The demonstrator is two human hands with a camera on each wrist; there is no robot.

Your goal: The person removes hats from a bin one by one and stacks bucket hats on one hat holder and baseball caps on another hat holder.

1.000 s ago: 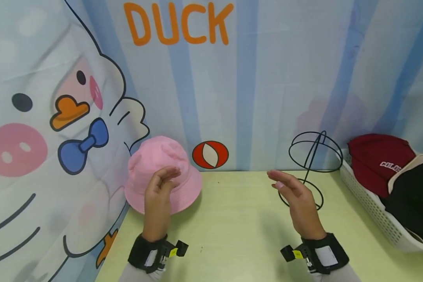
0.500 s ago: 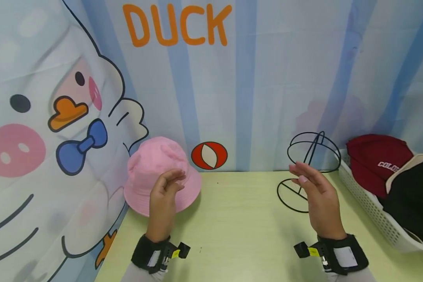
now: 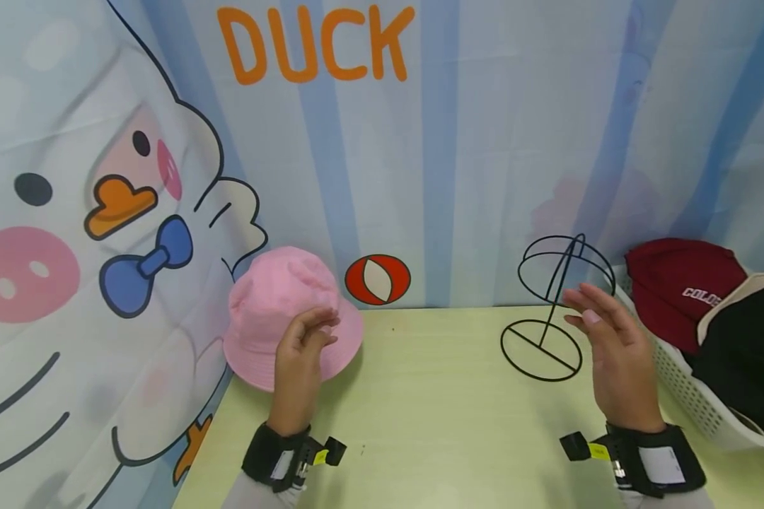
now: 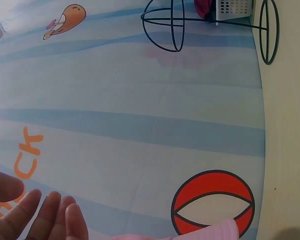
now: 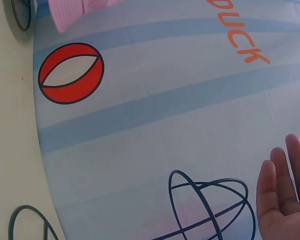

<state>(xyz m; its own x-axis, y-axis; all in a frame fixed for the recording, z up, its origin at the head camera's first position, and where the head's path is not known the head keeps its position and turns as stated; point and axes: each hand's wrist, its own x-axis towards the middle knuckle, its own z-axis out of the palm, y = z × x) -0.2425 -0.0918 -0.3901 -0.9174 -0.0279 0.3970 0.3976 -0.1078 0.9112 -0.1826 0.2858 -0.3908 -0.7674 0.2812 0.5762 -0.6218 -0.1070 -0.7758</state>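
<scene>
- The pink bucket hat [image 3: 291,312] already sat on a stand at the back left of the tabletop [image 3: 420,396], close to the duck curtain [image 3: 102,212]. Its stand was hidden under it, so that part of the work looked done.
- The black wire hat stand [image 3: 550,304] stood bare at the back right. No hat was on it yet.
- The dark red cap [image 3: 681,286] and a black cap [image 3: 748,353] lay in the white basket [image 3: 681,385] at the far right. I think at least one of them was left to put on the bare stand.
- The left hand [image 3: 302,353] was in front of the pink bucket hat with its fingers loosely bent. It held nothing. I could not tell if it touched the brim.
- The right hand [image 3: 614,350] was spread flat with straight fingers, between the wire hat stand and the white basket. It held nothing and touched nothing.
- The head view showed both hands, both stands and the caps in the basket all at once.
- The left wrist view showed the fingertips [image 4: 45,220] of the left hand up close, a bit of pink brim [image 4: 210,232] and the red ball picture [image 4: 213,202] on the curtain. The wire stand [image 4: 215,22] was well apart at the top.
- The right wrist view showed the straight fingers [image 5: 285,195] of the right hand near the round top of the wire stand [image 5: 210,205]. No caps showed there.
</scene>
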